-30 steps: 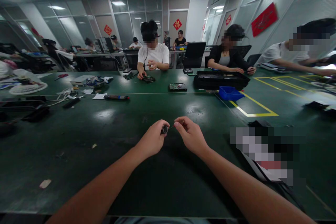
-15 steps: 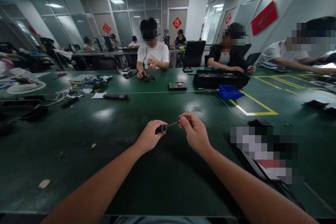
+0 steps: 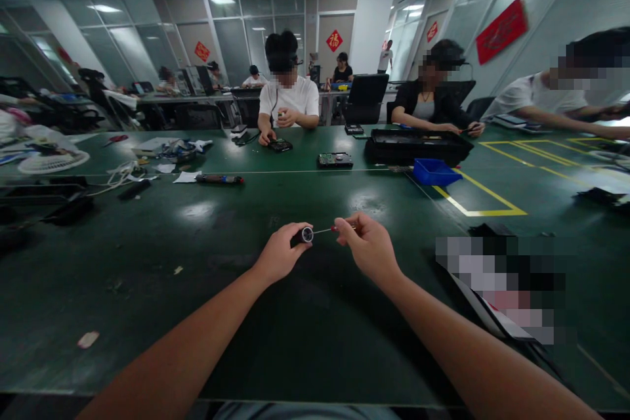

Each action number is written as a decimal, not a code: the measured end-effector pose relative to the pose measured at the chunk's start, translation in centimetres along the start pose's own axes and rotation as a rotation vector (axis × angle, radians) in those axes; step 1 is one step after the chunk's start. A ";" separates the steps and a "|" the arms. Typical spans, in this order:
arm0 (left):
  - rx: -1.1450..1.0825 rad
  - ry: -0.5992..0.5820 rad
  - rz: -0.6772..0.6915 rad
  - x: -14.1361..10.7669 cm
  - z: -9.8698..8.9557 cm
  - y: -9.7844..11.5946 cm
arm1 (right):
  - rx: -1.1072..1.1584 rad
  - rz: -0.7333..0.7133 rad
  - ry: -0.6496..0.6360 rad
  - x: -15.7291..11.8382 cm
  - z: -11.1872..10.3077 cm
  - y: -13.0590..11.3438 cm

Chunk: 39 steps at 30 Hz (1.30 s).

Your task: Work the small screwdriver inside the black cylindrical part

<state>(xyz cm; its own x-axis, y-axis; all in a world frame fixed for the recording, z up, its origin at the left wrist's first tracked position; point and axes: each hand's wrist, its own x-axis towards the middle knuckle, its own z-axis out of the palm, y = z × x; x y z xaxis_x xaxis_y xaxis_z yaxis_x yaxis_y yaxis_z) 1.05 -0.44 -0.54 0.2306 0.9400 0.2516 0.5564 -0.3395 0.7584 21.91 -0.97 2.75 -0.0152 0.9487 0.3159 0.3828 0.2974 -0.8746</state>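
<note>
My left hand (image 3: 281, 252) is closed around a short black cylinder (image 3: 307, 235) with a pale ring at the end facing me and to the right. Pinched in my right hand (image 3: 369, 246) is a thin screwdriver (image 3: 323, 231), its red collar showing at the fingertips. The metal shaft points left and its tip meets the ringed end of the cylinder; whether the tip is inside cannot be made out. Both hands are above the green table (image 3: 315, 328), and most of the screwdriver's handle is hidden by my fingers.
A dark pen-shaped tool (image 3: 220, 179) lies ahead on the left. Beyond my hands are a hard drive (image 3: 335, 159), a blue bin (image 3: 436, 172) and a long black tray (image 3: 418, 146). A partly blurred-out flat item (image 3: 475, 305) lies at right. Co-workers (image 3: 288, 102) sit opposite.
The cylinder has turned slightly, so more of its ringed end faces me. The screwdriver stays at it, and my right hand has shifted a little. The view has moved slightly.
</note>
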 end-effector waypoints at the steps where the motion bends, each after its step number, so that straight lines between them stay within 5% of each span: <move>1: 0.006 -0.003 0.005 0.0 -0.1 0.0 | -0.038 0.000 0.002 0.0 -0.1 -0.1; 16: 0.055 -0.064 0.045 -0.1 -0.3 0.0 | -0.023 -0.159 -0.087 -0.6 -0.1 -0.5; 24: 0.059 -0.073 0.049 -0.1 -0.3 0.1 | -0.075 -0.124 -0.056 -0.6 -0.1 -0.2; 30: 0.020 -0.019 0.044 0.0 -0.2 -0.3 | 0.130 -0.101 -0.012 -0.6 0.4 0.4; 39: 0.010 -0.042 0.052 -0.1 -0.3 -0.2 | 0.516 0.125 0.052 0.5 1.2 1.8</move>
<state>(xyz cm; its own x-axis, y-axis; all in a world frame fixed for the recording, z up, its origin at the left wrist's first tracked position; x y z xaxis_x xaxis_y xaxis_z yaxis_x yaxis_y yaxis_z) 0.64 -0.50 -0.50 0.2923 0.9190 0.2647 0.5511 -0.3881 0.7387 21.48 0.13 0.89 0.0522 0.9775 0.2044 -0.1260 0.2095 -0.9697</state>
